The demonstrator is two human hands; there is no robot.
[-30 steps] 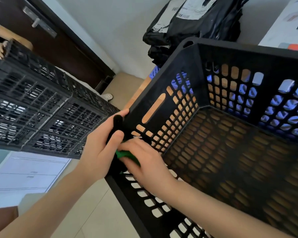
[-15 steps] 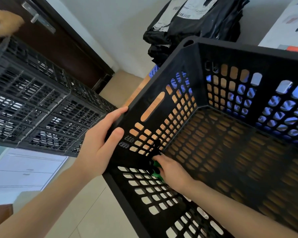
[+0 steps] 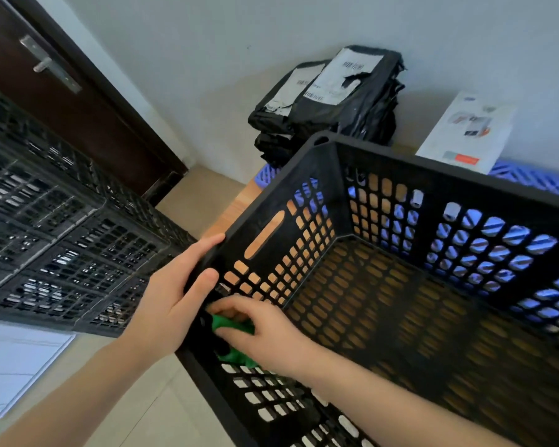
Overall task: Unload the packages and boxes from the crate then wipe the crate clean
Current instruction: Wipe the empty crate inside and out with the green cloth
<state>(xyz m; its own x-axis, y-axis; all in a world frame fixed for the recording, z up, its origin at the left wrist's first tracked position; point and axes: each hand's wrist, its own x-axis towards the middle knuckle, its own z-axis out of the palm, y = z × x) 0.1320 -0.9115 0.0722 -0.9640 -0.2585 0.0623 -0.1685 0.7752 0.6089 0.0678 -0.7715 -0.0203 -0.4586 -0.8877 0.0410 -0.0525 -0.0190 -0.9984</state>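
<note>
A black perforated crate [image 3: 433,175] with nothing inside fills the right half of the head view, standing on a wooden table. My left hand [image 3: 171,298] grips its near-left corner, thumb inside and fingers along the outer rim. Inside that corner my right hand [image 3: 265,333] holds a green cloth [image 3: 231,324] pressed against the crate's inner wall. Black mailer packages [image 3: 333,101] with white labels lie stacked against the wall behind the crate. A white box [image 3: 465,130] leans there too.
Another black crate [image 3: 62,227] is held up at the left, close to my left hand. A dark door [image 3: 55,85] with a metal handle stands behind it. A blue crate [image 3: 530,179] lies behind the black one. Beige floor tiles [image 3: 162,414] show below.
My right hand with the green cloth moved from low inside the crate back up to the near-left corner. The camera tilted, showing more of the wall and packages. My left hand kept its grip.
</note>
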